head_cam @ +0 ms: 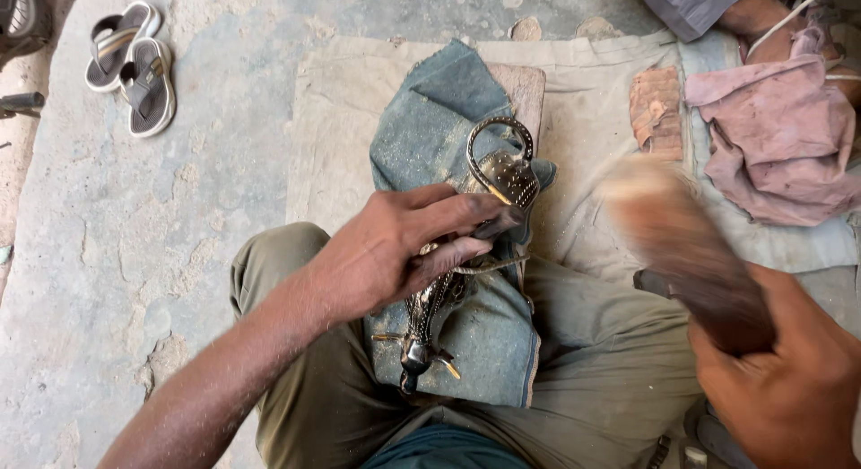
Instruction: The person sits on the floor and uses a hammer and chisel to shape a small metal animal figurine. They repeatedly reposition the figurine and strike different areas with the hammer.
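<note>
Closest to me at five o'clock, my right hand [789, 379] is clenched around the dark handle of a brush [686, 245], whose reddish-brown head is blurred and points toward eleven o'clock, just right of centre. At centre, my left hand [395, 249] presses down on a metal ornament [453, 272], fingers stretched toward three o'clock across its middle, gripping it against a denim cloth [448, 119]. I see the ornament's curled loop and perforated brassy part poking out at twelve o'clock of my fingers, and its dark pronged end pointing to six o'clock below my palm. That cloth is draped over my lap and over a block [525, 88] at twelve o'clock, dusted with fine yellow specks. My olive trousers [610, 361] fill the bottom of the view. Beneath everything lies a beige sheet [592, 101] on the concrete floor [179, 218]. At ten o'clock, well apart, sit two sandals [134, 65]. At two o'clock a pink rag [780, 137] is bunched up, with a small rust-coloured pad [656, 110] just beside it, and another person's arm [749, 12] reaches in above.
</note>
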